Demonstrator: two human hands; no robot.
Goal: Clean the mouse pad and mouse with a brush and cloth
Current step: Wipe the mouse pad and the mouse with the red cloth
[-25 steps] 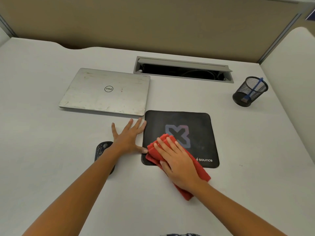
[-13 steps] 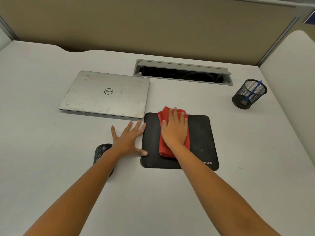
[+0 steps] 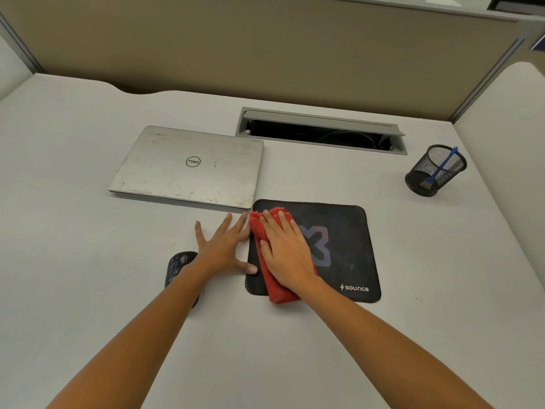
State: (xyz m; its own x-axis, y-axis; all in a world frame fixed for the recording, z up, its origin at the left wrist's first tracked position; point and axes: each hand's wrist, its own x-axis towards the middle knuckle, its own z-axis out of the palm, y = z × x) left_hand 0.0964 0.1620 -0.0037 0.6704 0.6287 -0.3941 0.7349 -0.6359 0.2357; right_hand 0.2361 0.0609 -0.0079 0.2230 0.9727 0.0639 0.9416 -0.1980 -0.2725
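Head view: my right hand (image 3: 287, 255), fingers flat, presses the red cloth (image 3: 275, 286) on the mouse pad (image 3: 348, 231); my left hand (image 3: 221, 249), spread, steadies it. Beside it, the mouse (image 3: 177, 265) looks uncleaned.

Black mouse pad (image 3: 348, 249) flat just right of closed laptop's (image 3: 188, 166) near corner; folded red cloth (image 3: 272, 286) along its left side; dark mouse (image 3: 177, 265) well left; blue brush (image 3: 441, 169) leaning far right.

— Any writing to read?
— "sounce" in white, with a lightning bolt, on the mouse pad (image 3: 348, 231) near corner. A round "DELL" logo, upside down, on the laptop (image 3: 188, 166) lid.
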